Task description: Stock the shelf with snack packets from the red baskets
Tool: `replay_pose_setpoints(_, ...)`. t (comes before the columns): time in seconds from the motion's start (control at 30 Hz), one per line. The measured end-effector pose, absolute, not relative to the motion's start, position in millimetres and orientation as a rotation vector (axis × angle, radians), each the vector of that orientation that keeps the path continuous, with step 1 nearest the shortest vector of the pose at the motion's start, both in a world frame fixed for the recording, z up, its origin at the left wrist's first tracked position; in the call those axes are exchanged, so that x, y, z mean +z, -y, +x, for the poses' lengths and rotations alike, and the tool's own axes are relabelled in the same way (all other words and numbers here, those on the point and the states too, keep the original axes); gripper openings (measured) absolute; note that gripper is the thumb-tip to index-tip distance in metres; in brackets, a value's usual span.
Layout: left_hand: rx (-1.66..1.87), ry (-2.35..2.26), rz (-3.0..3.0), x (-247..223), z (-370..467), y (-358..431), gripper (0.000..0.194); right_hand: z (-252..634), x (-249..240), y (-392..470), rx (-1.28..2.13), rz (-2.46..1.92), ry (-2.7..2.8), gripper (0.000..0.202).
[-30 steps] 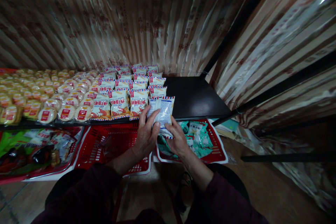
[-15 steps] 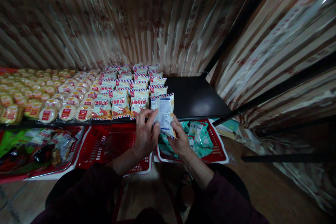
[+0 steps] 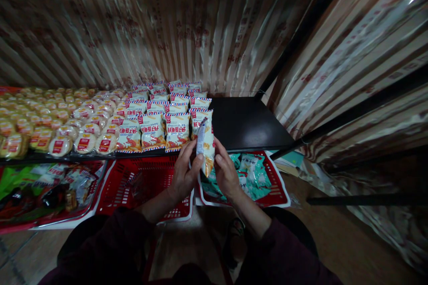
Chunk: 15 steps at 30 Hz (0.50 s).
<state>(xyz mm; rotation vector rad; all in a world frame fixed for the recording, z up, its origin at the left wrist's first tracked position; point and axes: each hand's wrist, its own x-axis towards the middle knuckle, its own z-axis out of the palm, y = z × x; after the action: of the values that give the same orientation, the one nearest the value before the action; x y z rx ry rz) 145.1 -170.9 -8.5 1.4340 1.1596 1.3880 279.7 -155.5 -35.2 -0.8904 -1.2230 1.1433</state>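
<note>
Between my hands is a white-and-orange snack packet (image 3: 207,150), turned nearly edge-on, over the front edge of the black shelf (image 3: 249,122). My left hand (image 3: 185,169) pinches its left side with thumb and fingers. On its other side my right hand (image 3: 228,170) holds the packet, the fingers partly behind it. Just left and behind stand rows of similar packets (image 3: 153,131), their red lettering upside down in view. Farther left on the shelf lie round, clear-wrapped biscuits with red labels (image 3: 84,142) and many yellow-wrapped ones (image 3: 42,137).
Below the shelf are a red basket (image 3: 115,182) with little visible inside, a red basket (image 3: 282,189) of teal packets (image 3: 256,176), and another at left holding mixed packages (image 3: 50,187). Black shelf posts (image 3: 290,49) and a striped curtain (image 3: 207,22) stand behind and right.
The held packet has turned from its printed back facing me to nearly edge-on, showing some of its orange-and-white front. Both hands have shifted slightly with it.
</note>
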Motion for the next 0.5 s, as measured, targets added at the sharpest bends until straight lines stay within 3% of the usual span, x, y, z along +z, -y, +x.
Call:
replay_pose_setpoints(0.27,1.261,-0.931,1.151,1.2,146.9,170.7,0.054,287.5,-31.5,155.6,0.881,-1.028,1.477,0.046)
replay_pose_setpoints(0.5,1.163,-1.042,0.984,-5.5,151.7,164.3,0.06,287.2,-30.1,156.9,0.611,-1.076,1.64,0.046)
